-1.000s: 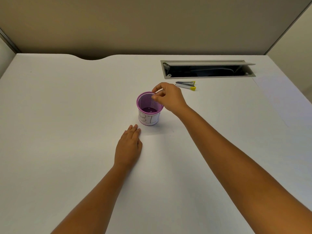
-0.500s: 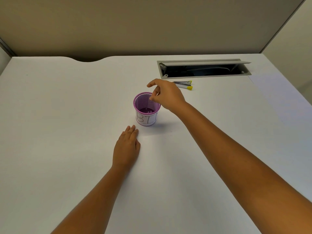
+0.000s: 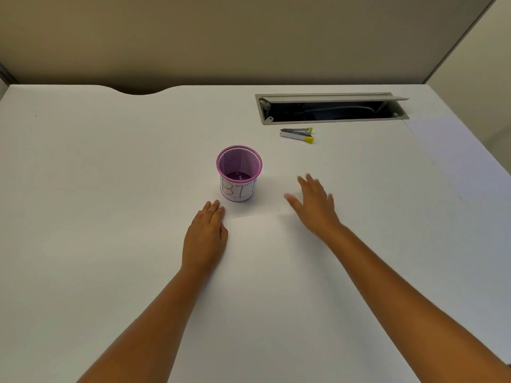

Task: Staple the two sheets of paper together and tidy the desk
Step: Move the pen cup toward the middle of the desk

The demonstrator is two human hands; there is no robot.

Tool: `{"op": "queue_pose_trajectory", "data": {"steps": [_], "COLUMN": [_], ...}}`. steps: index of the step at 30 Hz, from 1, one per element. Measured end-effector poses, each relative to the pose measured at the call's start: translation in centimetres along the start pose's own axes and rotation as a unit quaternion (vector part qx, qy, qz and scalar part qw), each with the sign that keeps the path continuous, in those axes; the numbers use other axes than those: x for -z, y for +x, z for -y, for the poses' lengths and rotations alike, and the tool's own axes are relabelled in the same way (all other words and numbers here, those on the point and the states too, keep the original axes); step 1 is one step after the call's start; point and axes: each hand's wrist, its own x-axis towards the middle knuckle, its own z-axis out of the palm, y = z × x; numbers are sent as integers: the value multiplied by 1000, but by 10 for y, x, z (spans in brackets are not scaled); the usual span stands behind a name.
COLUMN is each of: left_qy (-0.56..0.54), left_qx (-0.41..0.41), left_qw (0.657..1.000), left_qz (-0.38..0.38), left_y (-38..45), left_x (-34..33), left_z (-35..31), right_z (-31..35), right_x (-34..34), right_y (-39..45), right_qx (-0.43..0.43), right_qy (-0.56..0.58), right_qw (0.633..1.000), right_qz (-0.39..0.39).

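A purple mesh cup point(image 3: 239, 164) with a white label reading "BIN" stands upright in the middle of the white desk point(image 3: 110, 189). A few small pale specks lie at its bottom. My left hand point(image 3: 206, 236) lies flat on the desk just in front and left of the cup, with its fingers straight. My right hand point(image 3: 315, 207) is to the right of the cup, blurred, fingers spread and holding nothing. A silver stapler point(image 3: 297, 134) with yellow ends lies behind, to the right. A faint pale sheet edge point(image 3: 260, 217) shows between my hands.
An open cable tray point(image 3: 331, 109) with a raised lid is set into the desk at the back right. A slightly tinted pale area point(image 3: 456, 161) covers the desk's right side. A beige partition wall point(image 3: 249, 37) stands behind the desk.
My right hand has left the cup's rim, come back toward me and to the right, and its pinched fingers have spread. The left hand stays flat in place.
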Motion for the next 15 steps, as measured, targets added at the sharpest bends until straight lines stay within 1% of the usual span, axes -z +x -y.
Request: {"op": "queue_pose_trajectory", "data": {"steps": [2,4,6,9,13,15], "left_qy": [0,2,6,6,6,9], "left_qx": [1,0,-1,-4,-3,-4], "left_qw": [1000,1000,1000,1000,1000,1000], "left_qz": [0,-2,-3,-6,-3,-2], "left_y": [0,-1,-1,0,0,0], "left_x": [-1,-2,-3,-3,-2,-2], "left_z": [0,1,2,3,1,1], "right_z": [-18,-24,-19,-1,20,25], "right_x": [-24,-45,-61,-75,-78,-76], "right_y": [-20,-43,-59,-63,-40,-28], "right_qx": [-40,-49,-39,-28,-29,-15], "right_qy": [-65,-92,-96,-103,-90,-80], "right_qw": [996,994,994,994,995,996], "right_qz": [37,46,41,33,29,34]}}
